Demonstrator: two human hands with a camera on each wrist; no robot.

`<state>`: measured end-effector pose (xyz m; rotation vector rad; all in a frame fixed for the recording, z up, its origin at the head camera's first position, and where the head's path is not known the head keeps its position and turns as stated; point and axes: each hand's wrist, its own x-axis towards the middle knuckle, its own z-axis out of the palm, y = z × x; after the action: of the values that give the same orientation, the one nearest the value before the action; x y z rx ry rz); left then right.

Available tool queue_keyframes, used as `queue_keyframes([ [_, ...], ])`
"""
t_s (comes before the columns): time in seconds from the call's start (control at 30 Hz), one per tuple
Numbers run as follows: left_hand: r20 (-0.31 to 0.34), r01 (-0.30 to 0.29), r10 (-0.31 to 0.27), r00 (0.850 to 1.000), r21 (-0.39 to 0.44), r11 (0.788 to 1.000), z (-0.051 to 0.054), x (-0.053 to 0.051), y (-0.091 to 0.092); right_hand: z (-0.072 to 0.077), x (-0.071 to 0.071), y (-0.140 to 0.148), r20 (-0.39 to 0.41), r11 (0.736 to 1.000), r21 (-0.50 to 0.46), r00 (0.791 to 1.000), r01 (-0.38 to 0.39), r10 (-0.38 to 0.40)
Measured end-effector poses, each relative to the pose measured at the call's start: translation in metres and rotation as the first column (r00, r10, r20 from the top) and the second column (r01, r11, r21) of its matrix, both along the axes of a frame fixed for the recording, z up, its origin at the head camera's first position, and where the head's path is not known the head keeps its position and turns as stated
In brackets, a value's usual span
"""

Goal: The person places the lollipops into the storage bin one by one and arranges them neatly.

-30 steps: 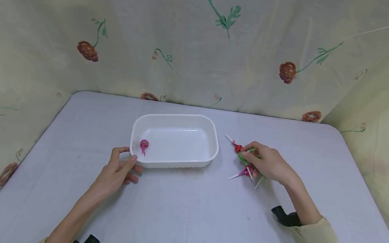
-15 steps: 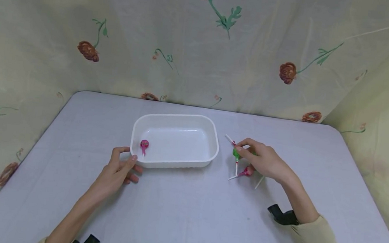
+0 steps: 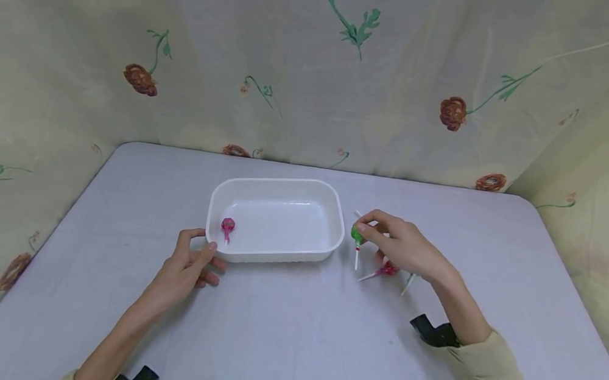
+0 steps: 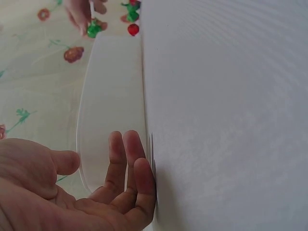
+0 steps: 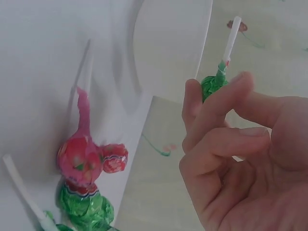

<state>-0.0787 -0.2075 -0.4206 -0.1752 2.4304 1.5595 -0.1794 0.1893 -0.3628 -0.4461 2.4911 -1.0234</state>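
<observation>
The white tray [image 3: 273, 253] stands on the table with a pink lollipop [image 3: 227, 225] lying at its left end. At the tray's near left corner my left hand [image 3: 181, 273] touches the rim, thumb on top and fingers around the outside wall. Right of the tray, my right hand [image 3: 406, 246] pinches a green lollipop [image 3: 357, 235] by its wrapped head, the stick pointing toward the table's front. In the right wrist view that green lollipop [image 5: 213, 85] shows between thumb and fingertips, above the table.
Beneath and beside the right hand lie a pink lollipop [image 3: 387, 269] and others partly hidden, one white stick [image 3: 408, 284] showing. In the right wrist view a green-wrapped lollipop [image 5: 86, 209] touches the pink one. A flowered curtain [image 3: 389, 112] hangs behind the table.
My right hand has moved left toward the tray with the green lollipop, away from the other lollipops. The left hand and tray have hardly moved.
</observation>
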Motion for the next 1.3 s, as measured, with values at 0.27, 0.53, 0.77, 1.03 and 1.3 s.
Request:
queue_keyframes([
  [0.27, -0.009, 0.004, -0.004, 1.0, 0.003, 1.0, 0.001, 0.0, 0.001, 0.003, -0.001, -0.016, -0.013, 0.999, -0.018, 0.999, -0.033, 0.032],
  [0.53, -0.012, 0.006, -0.006, 1.0, 0.001, 1.0, 0.001, 0.0, 0.001, 0.005, -0.001, -0.034, -0.039, 0.996, -0.044, 0.996, -0.082, 0.08],
  [0.77, -0.014, 0.006, -0.006, 1.0, -0.004, 1.0, 0.001, -0.001, 0.0, 0.005, -0.005, -0.049, -0.05, 0.993, -0.06, 0.994, -0.102, 0.099],
  [1.03, -0.014, 0.001, -0.001, 1.0, 0.001, 1.0, 0.0, -0.001, 0.001, 0.005, -0.01, -0.059, -0.026, 0.991, -0.081, 0.994, -0.111, 0.109],
  [1.3, -0.025, -0.003, 0.003, 1.0, -0.006, 1.0, 0.0, -0.003, 0.001, 0.006, -0.01, -0.075, -0.012, 0.985, -0.102, 0.99, -0.141, 0.14],
])
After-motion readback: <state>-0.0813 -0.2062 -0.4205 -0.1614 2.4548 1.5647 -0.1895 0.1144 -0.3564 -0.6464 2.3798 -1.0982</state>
